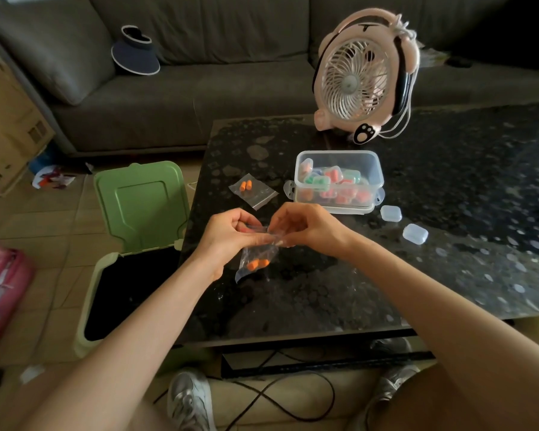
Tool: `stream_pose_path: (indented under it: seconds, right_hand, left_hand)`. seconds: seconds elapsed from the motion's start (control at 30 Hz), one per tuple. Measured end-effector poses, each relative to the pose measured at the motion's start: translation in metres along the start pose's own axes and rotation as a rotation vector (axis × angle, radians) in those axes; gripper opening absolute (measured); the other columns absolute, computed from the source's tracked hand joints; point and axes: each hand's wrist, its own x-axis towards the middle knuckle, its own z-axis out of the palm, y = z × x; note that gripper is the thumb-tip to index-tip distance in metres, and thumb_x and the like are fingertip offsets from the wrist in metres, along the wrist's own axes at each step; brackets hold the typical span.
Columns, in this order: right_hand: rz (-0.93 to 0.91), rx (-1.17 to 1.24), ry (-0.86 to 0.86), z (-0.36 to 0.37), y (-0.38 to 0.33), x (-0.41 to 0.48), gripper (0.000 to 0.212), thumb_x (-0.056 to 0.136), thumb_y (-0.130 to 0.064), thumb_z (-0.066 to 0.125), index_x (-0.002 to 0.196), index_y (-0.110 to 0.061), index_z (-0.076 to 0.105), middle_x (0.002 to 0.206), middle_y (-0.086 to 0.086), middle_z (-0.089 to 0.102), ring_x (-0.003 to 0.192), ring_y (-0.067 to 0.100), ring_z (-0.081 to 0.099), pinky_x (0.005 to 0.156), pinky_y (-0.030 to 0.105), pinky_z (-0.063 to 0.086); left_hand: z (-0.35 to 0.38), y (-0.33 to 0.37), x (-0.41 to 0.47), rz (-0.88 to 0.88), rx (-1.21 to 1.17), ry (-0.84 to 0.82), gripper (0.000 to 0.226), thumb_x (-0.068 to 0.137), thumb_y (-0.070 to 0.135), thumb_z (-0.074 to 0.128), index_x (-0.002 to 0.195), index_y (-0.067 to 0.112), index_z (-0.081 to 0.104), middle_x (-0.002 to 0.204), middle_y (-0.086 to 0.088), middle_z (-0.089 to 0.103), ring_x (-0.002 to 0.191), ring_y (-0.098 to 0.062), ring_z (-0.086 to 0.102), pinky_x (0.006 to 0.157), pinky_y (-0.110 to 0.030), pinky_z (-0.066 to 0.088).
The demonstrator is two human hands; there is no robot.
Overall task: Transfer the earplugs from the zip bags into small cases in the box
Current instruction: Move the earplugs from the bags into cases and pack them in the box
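Left hand (231,233) and right hand (305,227) both pinch top of zip bag (257,255), orange earplugs (257,264) inside, just in front of box (338,181).

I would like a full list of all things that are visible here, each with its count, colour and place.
table: 1, dark speckled, centre
box: 1, clear, open, on the table
small cases in box: many, green, pink, blue
loose cases: 2, clear, on the table right of the box
held zip bag: 1, clear, between both hands
second zip bag: 1, clear, flat, left of the box
earplugs: 4, orange, two in each zip bag
fan: 1, pink, far table edge
bin: 1, green, lid open, floor left of table
sofa: 1, grey, behind
visor: 1, dark, on the sofa
cardboard box: 1, brown, far left
left hand: 1, pinches the held bag's top
right hand: 1, pinches it too
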Motion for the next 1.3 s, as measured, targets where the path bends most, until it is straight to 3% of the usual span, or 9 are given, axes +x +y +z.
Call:
stream_pose_path:
  seconds: [0.2, 0.37, 0.47, 0.57, 0.73, 0.87, 1.13, 1.3]
  right_hand:
    - [0.044, -0.008, 0.026, -0.001, -0.0025, 0.0006, 0.024, 0.078, 0.007, 0.068, 0.096, -0.008, 0.06, 0.081, 0.01, 0.066, 0.069, 0.014, 0.063, 0.064, 0.022, 0.054]
    - [0.052, -0.033, 0.009, -0.0005, -0.0003, 0.0037, 0.018, 0.078, 0.005, 0.068, 0.087, -0.01, 0.061, 0.084, 0.015, 0.067, 0.072, 0.018, 0.064, 0.071, 0.034, 0.056]
    - [0.05, -0.031, 0.015, 0.0006, -0.0011, 0.0034, 0.019, 0.078, 0.003, 0.07, 0.081, -0.012, 0.06, 0.082, 0.013, 0.067, 0.072, 0.019, 0.065, 0.07, 0.031, 0.057]
    - [0.056, -0.031, 0.058, 0.0004, -0.0026, 0.0026, 0.015, 0.078, 0.004, 0.069, 0.08, -0.008, 0.061, 0.073, 0.003, 0.065, 0.062, 0.004, 0.063, 0.059, 0.015, 0.051]
    - [0.064, -0.01, 0.147, -0.0041, 0.0014, 0.0036, 0.02, 0.078, 0.008, 0.068, 0.08, -0.009, 0.058, 0.067, 0.002, 0.064, 0.054, 0.004, 0.062, 0.056, 0.017, 0.052]
    - [0.056, 0.004, 0.137, -0.0066, 0.0011, 0.0042, 0.021, 0.079, 0.004, 0.069, 0.087, -0.009, 0.055, 0.073, 0.004, 0.065, 0.061, 0.012, 0.064, 0.056, 0.02, 0.052]
    - [-0.022, -0.041, 0.06, -0.001, 0.0, 0.0031, 0.024, 0.074, -0.001, 0.076, 0.093, -0.004, 0.061, 0.083, -0.006, 0.062, 0.072, -0.003, 0.058, 0.068, 0.012, 0.047]
    - [-0.036, -0.027, 0.058, 0.0004, 0.0002, 0.0032, 0.026, 0.073, 0.001, 0.077, 0.091, -0.006, 0.06, 0.085, -0.002, 0.064, 0.072, 0.0, 0.06, 0.068, 0.014, 0.048]
  left_hand:
    - [-0.0011, -0.0012, 0.002, -0.006, 0.024, 0.001, 0.03, 0.066, 0.014, 0.082, 0.089, 0.01, 0.064, 0.065, 0.004, 0.057, 0.066, -0.007, 0.057, 0.068, -0.021, 0.044]
    - [-0.001, -0.0024, 0.0025, -0.008, 0.002, 0.008, 0.029, 0.066, 0.013, 0.082, 0.089, 0.009, 0.064, 0.062, 0.005, 0.056, 0.063, -0.007, 0.055, 0.069, -0.026, 0.045]
    - [-0.0014, -0.0036, 0.003, -0.003, -0.013, 0.01, 0.029, 0.067, 0.013, 0.082, 0.089, 0.009, 0.064, 0.062, 0.006, 0.057, 0.063, -0.007, 0.057, 0.069, -0.025, 0.046]
    - [-0.002, -0.0035, 0.0026, 0.005, -0.021, -0.017, 0.028, 0.068, 0.014, 0.081, 0.091, 0.011, 0.064, 0.072, 0.001, 0.064, 0.072, -0.01, 0.063, 0.072, -0.025, 0.048]
    - [-0.0068, -0.0047, 0.0043, 0.04, -0.117, -0.035, 0.019, 0.077, 0.011, 0.075, 0.094, 0.014, 0.067, 0.089, -0.002, 0.072, 0.086, -0.015, 0.069, 0.071, -0.024, 0.054]
    - [-0.0101, -0.0051, 0.0051, 0.023, -0.13, -0.033, 0.018, 0.077, 0.007, 0.073, 0.093, 0.013, 0.067, 0.087, -0.003, 0.071, 0.084, -0.016, 0.069, 0.066, -0.021, 0.051]
    - [-0.0088, -0.0065, 0.0061, 0.013, -0.083, -0.024, 0.021, 0.069, 0.008, 0.079, 0.084, 0.015, 0.066, 0.075, 0.0, 0.065, 0.077, -0.013, 0.064, 0.069, -0.025, 0.051]
    - [-0.008, -0.0051, 0.0055, 0.01, -0.071, -0.014, 0.023, 0.067, 0.012, 0.081, 0.083, 0.013, 0.064, 0.077, -0.004, 0.065, 0.072, -0.012, 0.063, 0.062, -0.02, 0.05]
